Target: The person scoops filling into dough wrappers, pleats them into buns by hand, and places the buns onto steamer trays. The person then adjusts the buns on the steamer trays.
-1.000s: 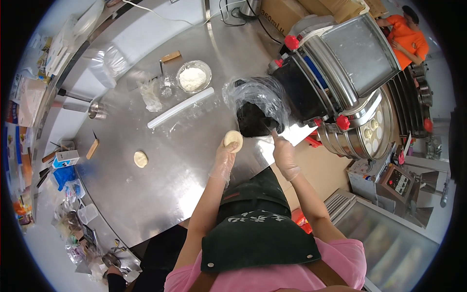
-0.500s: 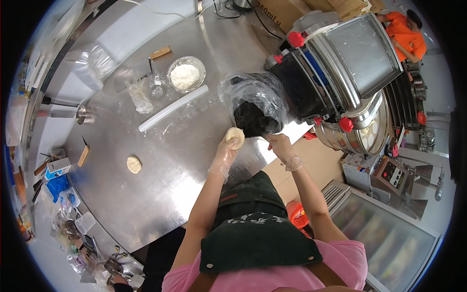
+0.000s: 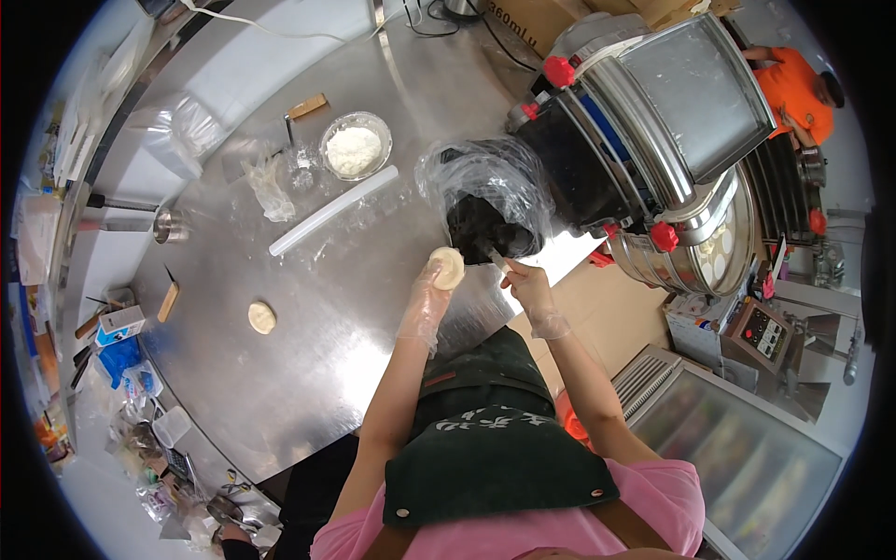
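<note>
My left hand [image 3: 431, 291], in a clear plastic glove, holds a round pale dough disc [image 3: 448, 268] beside the front left corner of a dark container [image 3: 476, 233] of black paste. Crumpled clear plastic [image 3: 485, 173] covers the container's back. My right hand [image 3: 526, 287], also gloved, grips a thin flat tool [image 3: 496, 256] whose far end is in the paste. Another dough piece [image 3: 262, 317] lies on the steel table [image 3: 224, 373] to the left. A bowl of white powder [image 3: 357, 145] and a long white rolling pin [image 3: 331, 213] sit behind.
A steel machine [image 3: 672, 112] with red knobs stands back right, above round trays [image 3: 719, 257]. A co-worker in orange [image 3: 793, 93] stands beyond it. A wooden-handled tool [image 3: 168, 301] lies left, near cluttered supplies [image 3: 126, 364]. A glass-lidded chest [image 3: 733, 448] stands lower right.
My right hand has shifted left with the tool, deeper over the paste. My left hand still holds the disc in about the same place. The co-worker in orange has shifted position.
</note>
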`<state>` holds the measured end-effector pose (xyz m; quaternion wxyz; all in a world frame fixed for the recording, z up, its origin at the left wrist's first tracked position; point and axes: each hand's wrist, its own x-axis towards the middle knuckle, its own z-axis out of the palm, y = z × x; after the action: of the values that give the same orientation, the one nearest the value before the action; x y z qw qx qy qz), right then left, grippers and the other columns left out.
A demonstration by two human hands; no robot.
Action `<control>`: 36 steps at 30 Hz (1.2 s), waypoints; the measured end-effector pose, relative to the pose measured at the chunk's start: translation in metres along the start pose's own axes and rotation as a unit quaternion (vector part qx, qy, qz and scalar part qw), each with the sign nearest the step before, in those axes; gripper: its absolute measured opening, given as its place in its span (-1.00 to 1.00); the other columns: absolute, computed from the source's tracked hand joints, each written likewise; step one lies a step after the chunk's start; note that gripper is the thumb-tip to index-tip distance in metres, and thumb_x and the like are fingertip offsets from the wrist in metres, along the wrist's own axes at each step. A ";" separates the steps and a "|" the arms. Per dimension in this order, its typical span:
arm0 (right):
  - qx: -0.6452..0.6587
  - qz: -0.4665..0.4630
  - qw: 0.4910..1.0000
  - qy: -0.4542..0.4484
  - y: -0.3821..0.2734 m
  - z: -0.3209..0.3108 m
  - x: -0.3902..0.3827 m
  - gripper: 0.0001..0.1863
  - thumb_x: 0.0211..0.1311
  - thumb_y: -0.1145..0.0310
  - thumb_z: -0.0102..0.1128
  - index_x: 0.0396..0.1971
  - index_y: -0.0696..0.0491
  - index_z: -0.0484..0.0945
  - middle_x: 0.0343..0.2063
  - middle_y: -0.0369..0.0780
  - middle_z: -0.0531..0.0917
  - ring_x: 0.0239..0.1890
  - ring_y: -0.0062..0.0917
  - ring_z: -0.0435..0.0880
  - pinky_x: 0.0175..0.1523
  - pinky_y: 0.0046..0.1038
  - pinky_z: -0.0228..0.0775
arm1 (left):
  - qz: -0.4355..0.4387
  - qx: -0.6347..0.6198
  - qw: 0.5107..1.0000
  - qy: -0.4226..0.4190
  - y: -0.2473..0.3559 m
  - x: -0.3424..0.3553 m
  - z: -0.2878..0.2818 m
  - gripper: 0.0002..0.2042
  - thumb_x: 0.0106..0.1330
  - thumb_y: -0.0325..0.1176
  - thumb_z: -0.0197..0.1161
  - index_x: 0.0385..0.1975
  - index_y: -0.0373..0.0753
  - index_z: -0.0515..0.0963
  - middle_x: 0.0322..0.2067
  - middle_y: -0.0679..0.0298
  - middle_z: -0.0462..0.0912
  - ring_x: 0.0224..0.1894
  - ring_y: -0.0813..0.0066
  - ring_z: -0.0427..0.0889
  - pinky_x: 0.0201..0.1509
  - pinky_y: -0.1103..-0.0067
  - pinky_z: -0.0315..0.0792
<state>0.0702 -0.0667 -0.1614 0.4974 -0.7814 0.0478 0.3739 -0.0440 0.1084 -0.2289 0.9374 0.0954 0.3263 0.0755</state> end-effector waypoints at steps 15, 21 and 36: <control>-0.252 -0.280 0.916 0.133 -0.015 -0.009 -0.017 -0.55 0.30 0.61 0.02 0.11 -0.08 0.63 -0.49 -0.18 0.62 -0.43 -0.39 0.64 -0.22 -0.40 0.49 | 0.041 0.004 0.999 0.014 0.014 0.002 0.049 -0.56 0.49 -0.23 0.12 0.23 -0.36 0.32 0.17 0.02 0.50 0.25 0.06 0.48 0.38 0.14 0.36; -0.449 -0.302 0.825 0.165 0.011 0.012 0.008 -0.51 0.07 0.59 0.10 0.02 -0.13 0.66 -0.53 -0.13 0.63 -0.48 -0.22 0.64 -0.37 -0.25 0.46 | 0.056 0.003 0.998 0.025 0.010 -0.003 0.045 -0.56 0.50 -0.22 0.10 0.23 -0.36 0.31 0.18 0.01 0.49 0.27 0.05 0.47 0.38 0.13 0.35; 0.026 -0.101 0.993 0.059 -0.026 0.001 -0.027 -0.60 0.35 0.58 0.07 0.15 0.06 0.60 -0.46 -0.33 0.57 -0.53 -0.69 0.41 -0.37 -0.65 0.29 | 0.082 0.021 0.996 0.015 0.022 -0.011 0.046 -0.62 0.52 -0.21 0.03 0.20 -0.30 0.34 0.17 0.03 0.50 0.23 0.03 0.50 0.32 0.10 0.40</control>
<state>0.0620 -0.0605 -0.1257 0.5487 -0.7899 0.0076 0.2736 -0.0254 0.1211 -0.1820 0.9207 0.1405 0.3334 0.1463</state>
